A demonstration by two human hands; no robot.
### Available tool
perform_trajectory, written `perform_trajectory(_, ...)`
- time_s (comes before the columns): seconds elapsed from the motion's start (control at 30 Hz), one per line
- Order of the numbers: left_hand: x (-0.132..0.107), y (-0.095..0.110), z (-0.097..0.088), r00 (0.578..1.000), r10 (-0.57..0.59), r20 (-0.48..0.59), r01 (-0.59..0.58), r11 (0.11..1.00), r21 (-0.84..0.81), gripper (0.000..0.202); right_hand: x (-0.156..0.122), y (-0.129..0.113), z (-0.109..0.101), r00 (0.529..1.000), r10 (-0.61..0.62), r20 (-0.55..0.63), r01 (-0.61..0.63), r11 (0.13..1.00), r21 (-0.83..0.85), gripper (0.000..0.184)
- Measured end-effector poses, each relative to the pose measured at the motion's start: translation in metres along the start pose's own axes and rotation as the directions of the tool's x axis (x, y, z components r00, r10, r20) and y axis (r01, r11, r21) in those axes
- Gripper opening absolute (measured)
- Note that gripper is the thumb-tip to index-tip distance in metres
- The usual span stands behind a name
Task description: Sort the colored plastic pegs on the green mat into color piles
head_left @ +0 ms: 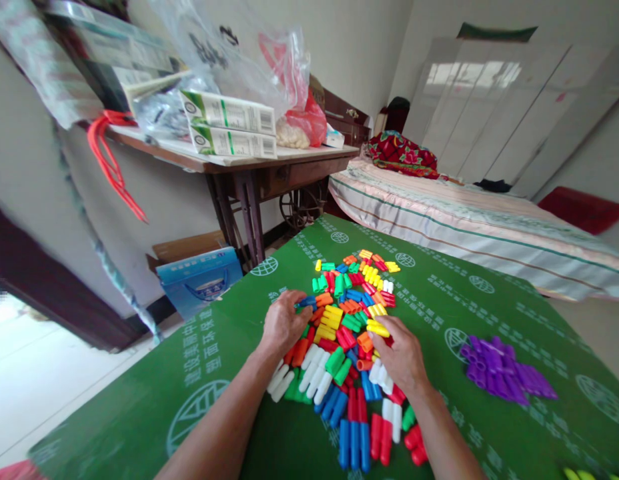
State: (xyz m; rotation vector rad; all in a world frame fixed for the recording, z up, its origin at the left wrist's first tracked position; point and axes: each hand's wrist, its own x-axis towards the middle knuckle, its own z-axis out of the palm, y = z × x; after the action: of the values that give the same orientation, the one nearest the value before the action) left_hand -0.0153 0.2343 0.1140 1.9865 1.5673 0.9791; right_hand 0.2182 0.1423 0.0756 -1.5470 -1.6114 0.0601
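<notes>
A spread of small, tube-shaped plastic caps [331,317] in red, yellow, green, blue, orange and white lies between my hands, many of them side by side in short rows. At its left edge my left hand [284,325] has its fingers bent around the end of a blue cap [307,302]; the fingertips are partly hidden. On the right side of the spread, my right hand [400,350] pinches yellow caps [376,327] between thumb and fingers. Nearest to me lie rows of blue caps [354,443] and red caps [381,438].
A heap of purple caps [502,370] lies apart on the right of the green board [229,380]. Yellow pieces [579,474] show at the bottom right edge. Beyond stand a wooden table [309,159] with cartons [229,127], a blue box [199,277] and a bed [469,213].
</notes>
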Motion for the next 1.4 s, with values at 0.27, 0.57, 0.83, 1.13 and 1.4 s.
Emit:
perform_trajectory(0.27,0.0001,-0.0026,0.0007,1.0,0.027,-0.003,-0.027,1.0,0.008,0.027,-0.0001,-0.002,-0.0014,1.0,0.007,0.002,-0.007,1.0,0.0,0.024)
perform_trajectory(0.57,0.0002,-0.0011,-0.0005,0.999,0.038,-0.007,-0.038,0.999,0.002,0.026,0.0004,-0.0024,-0.0018,1.0,-0.001,-0.012,0.001,1.0,0.009,0.022)
perform_trajectory(0.83,-0.0002,-0.005,0.0021,0.998,0.063,-0.03,-0.064,0.997,-0.032,0.022,0.0001,-0.0022,-0.0016,1.0,-0.007,-0.01,0.007,1.0,0.01,0.022)
perform_trajectory(1.13,-0.0008,-0.003,0.0005,0.997,0.057,-0.044,-0.058,0.998,-0.01,0.012,0.0005,-0.0008,-0.0018,1.0,-0.02,-0.014,0.02,1.0,0.008,0.022)
perform_trajectory(1.4,-0.0008,-0.0032,0.0006,0.996,0.065,-0.055,-0.066,0.998,-0.013,0.012,0.0,-0.0003,-0.0011,1.0,-0.027,-0.014,0.027,0.999,0.018,0.022)
